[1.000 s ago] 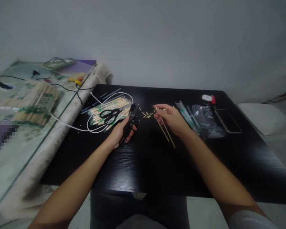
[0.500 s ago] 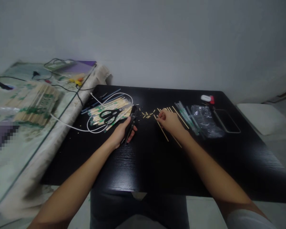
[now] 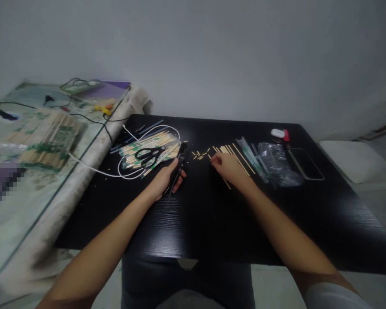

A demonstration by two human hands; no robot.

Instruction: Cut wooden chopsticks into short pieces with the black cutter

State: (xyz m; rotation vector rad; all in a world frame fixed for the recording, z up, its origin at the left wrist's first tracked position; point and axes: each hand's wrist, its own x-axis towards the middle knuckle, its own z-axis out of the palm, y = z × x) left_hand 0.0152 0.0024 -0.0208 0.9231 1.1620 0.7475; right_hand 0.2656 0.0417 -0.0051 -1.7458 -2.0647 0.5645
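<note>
My left hand (image 3: 167,178) is wrapped round a dark pair of pliers (image 3: 180,156), its head pointing away from me. My right hand (image 3: 228,166) is closed in a pinch at a thin wooden chopstick (image 3: 227,184); the palm covers the chopstick's middle. Other bare chopsticks (image 3: 239,158) lie side by side just beyond and right of that hand. Between the two hands are several short cut wooden pieces (image 3: 199,155). Black-handled scissors (image 3: 150,155) rest on a pile of wrapped chopsticks (image 3: 128,156) to the left of the pliers.
A white cable (image 3: 107,174) loops around the wrapped pile. Empty plastic sleeves (image 3: 255,161), a clear plastic bag (image 3: 278,163), a phone (image 3: 306,164) and a white case (image 3: 278,133) lie on the right. Another chopstick bundle (image 3: 51,139) sits on the covered table at left.
My right hand has shifted slightly down and is lower over the chopsticks, which lie a little closer together. My left hand and the pliers have barely moved.
</note>
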